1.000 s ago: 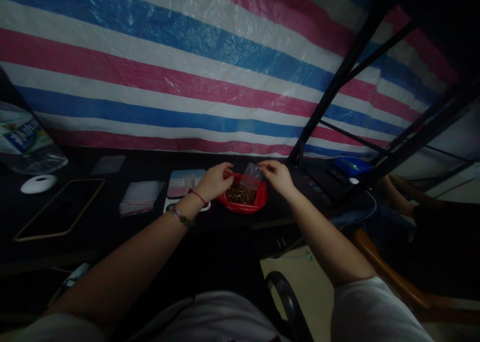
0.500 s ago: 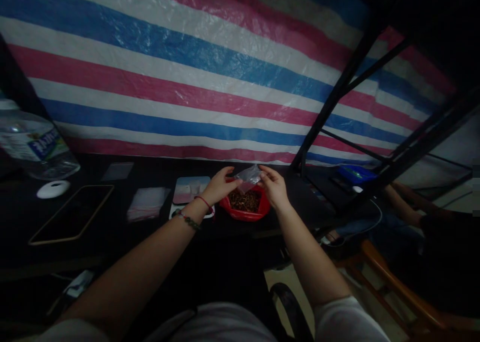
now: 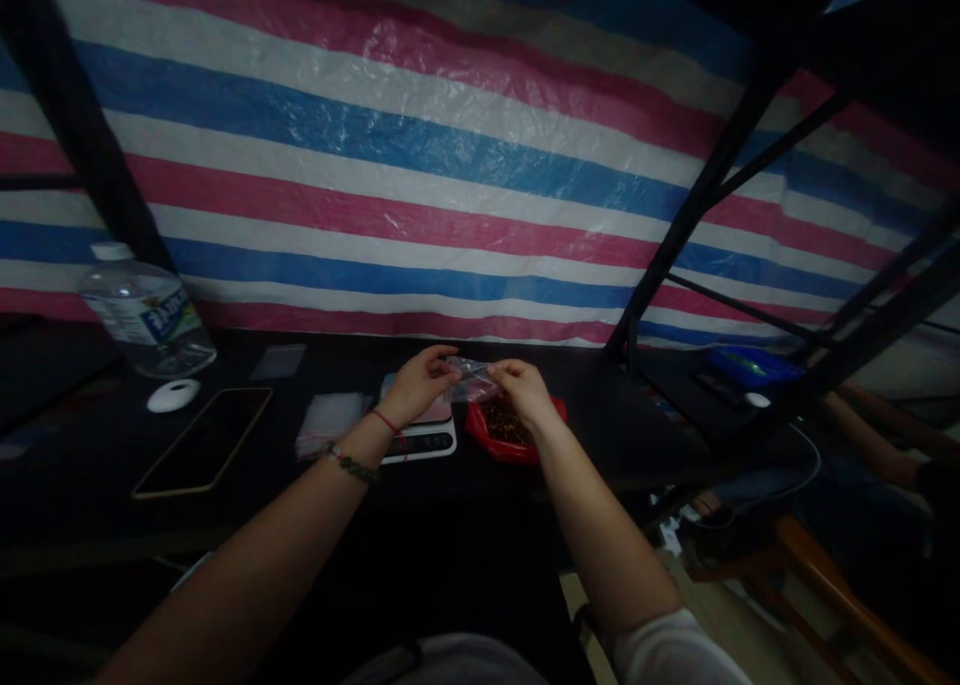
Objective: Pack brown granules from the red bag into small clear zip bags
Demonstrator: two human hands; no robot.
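My left hand [image 3: 417,383] and my right hand [image 3: 520,389] both pinch a small clear plastic bag [image 3: 469,377], holding it between them just above the black table. Each set of fingers is closed on one end of the bag. Right below my right hand sits a red bowl [image 3: 504,446] filled with small brown pieces. A small scale [image 3: 424,437] with a pink top lies under my left hand. My left wrist wears a red string and a bead bracelet.
A stack of clear bags [image 3: 327,423] lies left of the scale. Further left are a dark phone [image 3: 204,442], a white round object [image 3: 173,395] and a water bottle [image 3: 147,314]. A black metal frame [image 3: 694,206] rises at the right, before a striped tarp. Another person's arm [image 3: 877,420] shows far right.
The view has swung to the right and down a little. Both hands have carried the clear bag left, from over the red bowl to between the bowl and the scale, and drawn closer together.
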